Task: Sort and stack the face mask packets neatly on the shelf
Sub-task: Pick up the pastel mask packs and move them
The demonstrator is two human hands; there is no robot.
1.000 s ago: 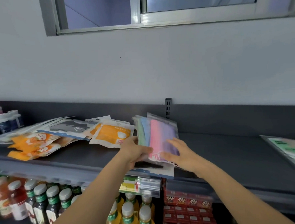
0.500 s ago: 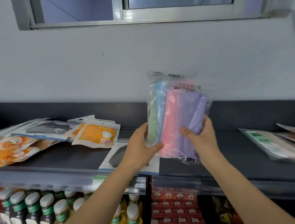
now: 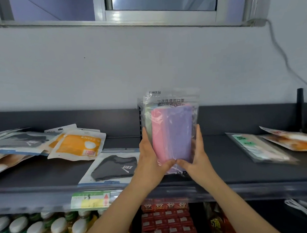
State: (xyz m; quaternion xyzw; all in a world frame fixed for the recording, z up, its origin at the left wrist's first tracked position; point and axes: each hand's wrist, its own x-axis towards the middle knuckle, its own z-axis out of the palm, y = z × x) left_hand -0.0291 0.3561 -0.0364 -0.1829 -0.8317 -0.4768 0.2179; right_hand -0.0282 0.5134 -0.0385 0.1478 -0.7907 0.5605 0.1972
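Note:
I hold a clear packet of pastel masks upright above the dark shelf, pink and purple layers facing me. My left hand grips its left edge and my right hand grips its right edge, thumbs meeting at the bottom. A black mask packet lies flat on the shelf just left of my hands. Further left sit an orange KN95 packet and a loose pile of packets. At the right lie a green-labelled packet and an orange one.
The grey shelf back panel and a white wall rise behind. A price tag hangs on the front rail. Below are bottles at the left and red boxes in the middle. A cable runs down the wall.
I lifted the pastel packet off the shelf and brought it upright in front of me. The black mask packet beneath it came into view. My view shifted right.

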